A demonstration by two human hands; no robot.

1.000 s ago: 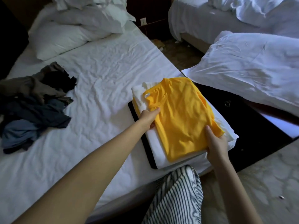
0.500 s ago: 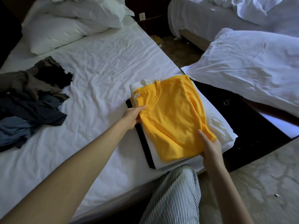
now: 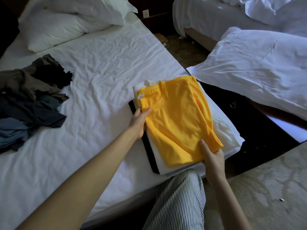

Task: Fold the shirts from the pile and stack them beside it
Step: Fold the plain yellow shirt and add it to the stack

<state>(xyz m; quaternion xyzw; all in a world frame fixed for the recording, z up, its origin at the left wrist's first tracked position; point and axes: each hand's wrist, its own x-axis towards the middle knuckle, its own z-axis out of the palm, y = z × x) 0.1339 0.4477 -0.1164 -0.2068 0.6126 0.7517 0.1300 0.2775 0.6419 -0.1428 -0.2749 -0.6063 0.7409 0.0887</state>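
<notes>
A folded yellow shirt (image 3: 179, 120) lies on top of the stack (image 3: 221, 130) at the centre of the frame, close to the right edge of the bed (image 3: 103, 63), its collar turned toward the upper left. Under it shows a folded white shirt (image 3: 162, 166), and at the bottom a black shirt (image 3: 148, 149) peeks out along the stack's left side. The left hand (image 3: 139, 122) reaches in from the lower left and grasps the yellow shirt's left edge just below the collar, thumb on top and fingers tucked beneath. The right hand (image 3: 212, 157) comes up from the bottom of the frame and pinches the shirt's near right corner, thumb pressed on the cloth and fingers curled under it. The pile (image 3: 28, 100) of unfolded dark shirts, brown, black and blue, sits crumpled at the left edge of the frame, well apart from the stack. White pillows (image 3: 66, 22) lie at the upper left of the bed. To the right of the stack stands a dark cabinet (image 3: 252, 135) with a loose pillow (image 3: 259, 67) resting over it, and a second bed (image 3: 207, 17) fills the upper right. A striped trouser leg (image 3: 179, 203) shows at the bottom centre, beside the mottled floor (image 3: 265, 188)
</notes>
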